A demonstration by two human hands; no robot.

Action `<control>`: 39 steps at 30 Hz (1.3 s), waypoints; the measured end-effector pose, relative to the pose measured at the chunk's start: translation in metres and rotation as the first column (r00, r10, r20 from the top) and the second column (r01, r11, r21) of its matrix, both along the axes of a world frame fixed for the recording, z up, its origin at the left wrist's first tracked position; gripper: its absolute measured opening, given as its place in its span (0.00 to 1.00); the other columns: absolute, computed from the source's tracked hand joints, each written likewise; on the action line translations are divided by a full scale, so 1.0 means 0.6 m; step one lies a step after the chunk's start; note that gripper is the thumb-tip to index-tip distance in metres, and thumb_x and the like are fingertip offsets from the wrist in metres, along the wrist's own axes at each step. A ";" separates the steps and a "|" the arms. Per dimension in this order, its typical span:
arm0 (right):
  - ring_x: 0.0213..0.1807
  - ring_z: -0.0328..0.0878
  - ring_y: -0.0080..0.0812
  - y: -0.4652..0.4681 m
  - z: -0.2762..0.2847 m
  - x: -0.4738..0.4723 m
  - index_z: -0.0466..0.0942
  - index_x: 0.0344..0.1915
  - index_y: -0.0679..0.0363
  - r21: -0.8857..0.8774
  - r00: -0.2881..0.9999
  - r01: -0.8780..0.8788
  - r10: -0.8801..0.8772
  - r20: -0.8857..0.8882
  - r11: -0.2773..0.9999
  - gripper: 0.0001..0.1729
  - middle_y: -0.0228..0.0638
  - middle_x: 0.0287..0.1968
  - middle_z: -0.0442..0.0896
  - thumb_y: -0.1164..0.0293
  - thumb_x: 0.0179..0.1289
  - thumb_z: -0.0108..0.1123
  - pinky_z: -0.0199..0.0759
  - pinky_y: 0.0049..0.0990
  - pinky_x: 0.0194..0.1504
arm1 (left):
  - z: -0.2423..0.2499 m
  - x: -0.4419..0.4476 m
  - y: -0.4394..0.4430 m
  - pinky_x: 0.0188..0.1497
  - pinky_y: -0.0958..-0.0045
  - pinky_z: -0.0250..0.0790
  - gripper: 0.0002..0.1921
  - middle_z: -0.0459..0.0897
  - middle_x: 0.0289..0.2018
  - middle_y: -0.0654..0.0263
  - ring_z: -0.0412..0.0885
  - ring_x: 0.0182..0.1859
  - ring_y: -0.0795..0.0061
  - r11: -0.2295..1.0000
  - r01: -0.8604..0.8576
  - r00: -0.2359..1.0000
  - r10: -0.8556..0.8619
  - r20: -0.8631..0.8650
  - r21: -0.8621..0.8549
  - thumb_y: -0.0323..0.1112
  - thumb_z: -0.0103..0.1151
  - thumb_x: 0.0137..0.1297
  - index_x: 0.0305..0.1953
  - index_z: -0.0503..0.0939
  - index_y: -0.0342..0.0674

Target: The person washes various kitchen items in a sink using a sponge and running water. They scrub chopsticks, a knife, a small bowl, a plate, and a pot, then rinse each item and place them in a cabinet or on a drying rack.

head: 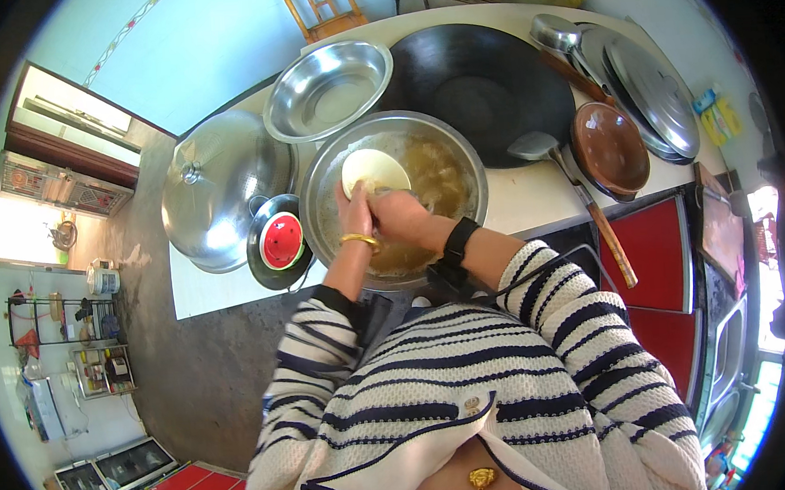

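My left hand (356, 212) is on a pale round bowl (378, 169), its fingers at the near rim. Against it, my right hand (397, 213) is closed over something grey that is mostly hidden. Both hands are above a large steel basin (475, 194) of cloudy brownish water (438, 173) with foam and pale pieces in it. An empty steel basin (335, 98) stands behind it, beside a big black wok (474, 94). At the left is a small dark pan (260, 262) with a watermelon-patterned bowl (282, 241) in it.
A domed steel lid (212, 168) is at the left. On the right are a spatula (583, 195), partly over the wok and past the counter edge, a brown bowl (608, 147), a steel ladle (558, 33) and stacked lids (654, 91). Red cabinet doors (649, 251) lie below the counter.
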State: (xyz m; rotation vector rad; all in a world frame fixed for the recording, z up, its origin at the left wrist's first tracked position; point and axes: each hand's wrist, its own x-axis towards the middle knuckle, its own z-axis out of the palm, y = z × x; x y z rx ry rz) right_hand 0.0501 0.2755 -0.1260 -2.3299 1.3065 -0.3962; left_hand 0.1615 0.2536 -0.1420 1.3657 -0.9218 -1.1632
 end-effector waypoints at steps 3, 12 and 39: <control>0.41 0.77 0.44 0.013 -0.015 -0.009 0.73 0.35 0.60 -0.002 0.994 -0.090 0.090 0.059 0.996 0.08 0.44 0.37 0.79 0.72 0.54 0.49 0.70 0.37 0.41 | -0.017 0.012 0.001 0.38 0.60 0.72 0.27 0.73 0.48 0.57 0.77 0.41 0.64 0.938 0.038 0.997 -0.010 -0.080 0.345 0.45 0.50 0.61 0.61 0.61 0.48; 0.45 0.76 0.41 -0.015 -0.013 -0.092 0.75 0.43 0.53 0.076 0.939 -0.074 0.095 -0.330 0.994 0.14 0.37 0.43 0.78 0.69 0.56 0.50 0.71 0.36 0.45 | 0.032 0.073 -0.043 0.54 0.57 0.60 0.26 0.75 0.42 0.44 0.67 0.50 0.48 0.966 0.251 0.210 -0.119 0.971 0.064 0.56 0.52 0.55 0.55 0.71 0.58; 0.36 0.77 0.50 -0.066 0.009 -0.103 0.59 0.61 0.53 -0.044 0.913 0.366 -0.349 0.210 0.930 0.32 0.52 0.40 0.77 0.78 0.53 0.47 0.72 0.39 0.37 | -0.147 0.002 -0.052 0.38 0.64 0.73 0.16 0.80 0.35 0.55 0.79 0.39 0.60 0.931 0.326 0.943 -0.332 0.006 0.166 0.32 0.50 0.56 0.46 0.72 0.35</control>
